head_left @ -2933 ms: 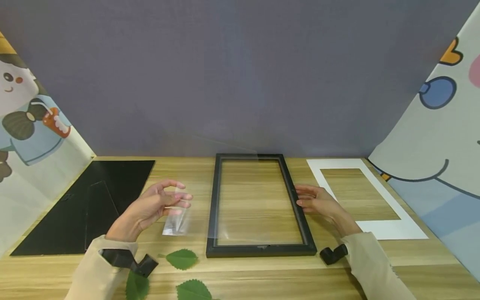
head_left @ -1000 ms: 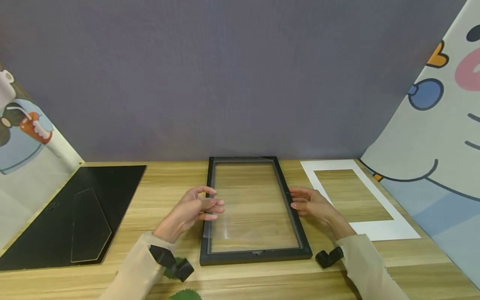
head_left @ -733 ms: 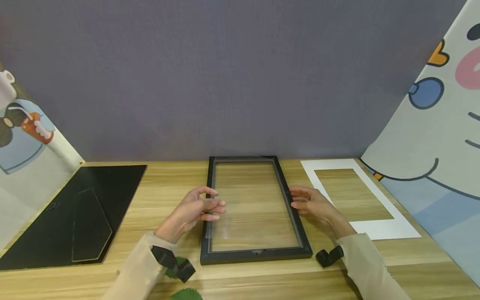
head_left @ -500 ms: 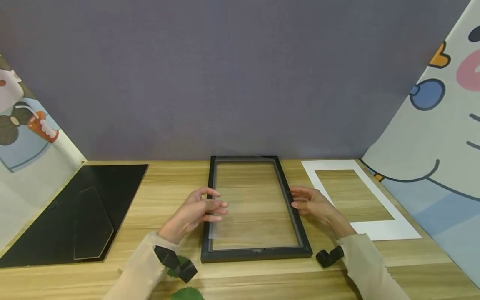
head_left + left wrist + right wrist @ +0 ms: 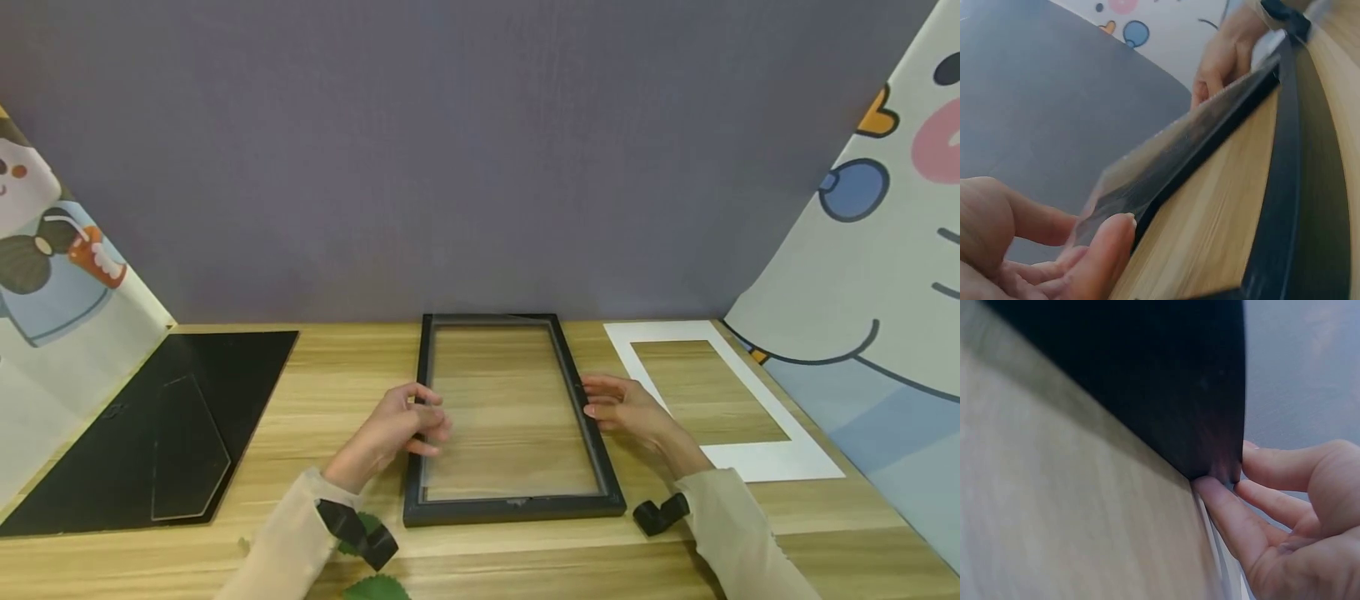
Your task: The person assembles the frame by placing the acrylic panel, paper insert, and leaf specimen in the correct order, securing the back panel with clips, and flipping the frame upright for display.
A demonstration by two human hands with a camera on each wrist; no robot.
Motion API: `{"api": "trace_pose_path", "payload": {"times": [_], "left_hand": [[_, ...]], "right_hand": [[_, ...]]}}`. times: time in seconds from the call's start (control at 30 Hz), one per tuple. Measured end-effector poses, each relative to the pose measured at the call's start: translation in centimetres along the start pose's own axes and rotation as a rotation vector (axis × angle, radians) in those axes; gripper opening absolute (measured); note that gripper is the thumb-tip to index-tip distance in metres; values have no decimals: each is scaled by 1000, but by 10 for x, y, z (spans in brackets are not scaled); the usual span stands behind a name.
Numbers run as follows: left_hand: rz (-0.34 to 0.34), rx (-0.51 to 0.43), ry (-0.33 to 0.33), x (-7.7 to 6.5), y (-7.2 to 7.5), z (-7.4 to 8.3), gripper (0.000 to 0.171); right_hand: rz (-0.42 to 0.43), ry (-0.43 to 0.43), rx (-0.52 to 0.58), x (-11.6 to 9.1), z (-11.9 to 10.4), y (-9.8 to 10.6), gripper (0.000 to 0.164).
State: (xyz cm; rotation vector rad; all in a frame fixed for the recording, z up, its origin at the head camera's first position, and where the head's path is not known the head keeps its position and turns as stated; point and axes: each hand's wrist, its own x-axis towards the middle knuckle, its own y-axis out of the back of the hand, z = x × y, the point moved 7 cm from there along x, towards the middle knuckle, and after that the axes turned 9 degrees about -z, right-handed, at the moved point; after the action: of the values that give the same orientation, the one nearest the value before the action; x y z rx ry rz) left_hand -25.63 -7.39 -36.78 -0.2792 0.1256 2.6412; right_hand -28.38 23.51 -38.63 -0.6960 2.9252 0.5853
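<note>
A black picture frame (image 5: 517, 508) lies flat on the wooden table. Over its opening is a clear plastic sheet (image 5: 1147, 165), whose left edge stands tilted up in the left wrist view. My left hand (image 5: 397, 425) pinches that raised edge between thumb and fingers, just above the frame's left side. On the opposite side, my right hand (image 5: 633, 410) holds the frame's outer edge, thumb low and a fingertip near the top in the right wrist view. How far the sheet sits down inside the frame on the right is hard to tell.
A white mat (image 5: 772, 461) with a cut-out window lies to the right. On the left is a black backing board (image 5: 251, 358) with a stand flap. Green leaves (image 5: 377, 588) lie near the front, partly hidden by the left sleeve. A grey panel (image 5: 480, 167) rises behind.
My left hand has brought the clear sheet rightward from beside the frame to over it. In the last half second the left fingers have shifted slightly down. The right hand stays at the frame.
</note>
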Motion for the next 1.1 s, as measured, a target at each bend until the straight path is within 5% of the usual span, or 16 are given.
{"api": "trace_pose_path", "payload": {"times": [0.3, 0.57, 1.1], "left_hand": [[121, 303, -4, -5, 0, 3, 34], [154, 380, -37, -3, 0, 1, 58], [185, 498, -20, -1, 4, 5, 51]], "right_hand": [[5, 6, -15, -1, 2, 1, 61], [7, 16, -9, 0, 1, -1, 61], [21, 17, -25, 1, 1, 1, 60]]}}
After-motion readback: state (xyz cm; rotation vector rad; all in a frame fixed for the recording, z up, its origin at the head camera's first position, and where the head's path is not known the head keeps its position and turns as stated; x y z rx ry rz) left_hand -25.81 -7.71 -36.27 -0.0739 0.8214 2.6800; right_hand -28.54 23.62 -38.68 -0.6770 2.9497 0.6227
